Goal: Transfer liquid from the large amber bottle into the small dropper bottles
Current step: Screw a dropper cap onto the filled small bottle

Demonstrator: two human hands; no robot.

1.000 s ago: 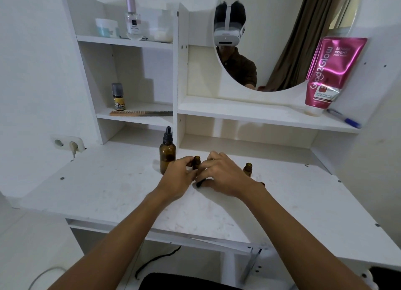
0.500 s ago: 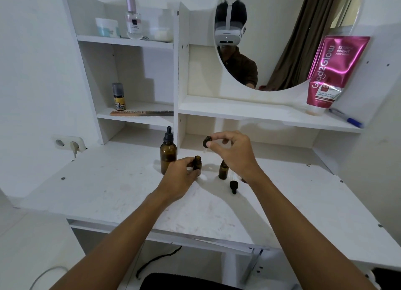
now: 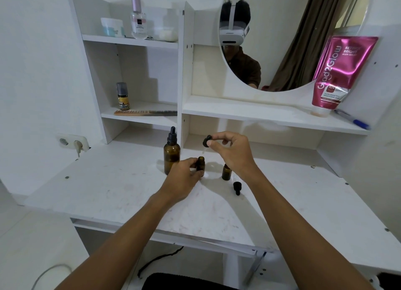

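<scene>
The large amber bottle (image 3: 171,157) stands capped with its black dropper at the back of the white desk (image 3: 112,190). My left hand (image 3: 184,177) grips a small open amber bottle (image 3: 201,162) standing just right of it. My right hand (image 3: 232,151) holds a black dropper cap (image 3: 206,142) above that bottle, its glass tip pointing down. A second small amber bottle (image 3: 226,172) stands open below my right wrist. Another black dropper cap (image 3: 237,186) lies on the desk in front of it.
Shelves rise behind the desk with a comb (image 3: 145,113), a small dark bottle (image 3: 122,96), a perfume bottle (image 3: 138,18) and a jar (image 3: 112,26). A pink tube (image 3: 340,72) and a pen (image 3: 351,119) rest on the right shelf under a round mirror (image 3: 288,36). A wall socket (image 3: 73,141) sits left.
My right hand has lifted the dropper cap off the small bottle that my left hand holds and raised it above. The second small bottle and the loose cap came into view.
</scene>
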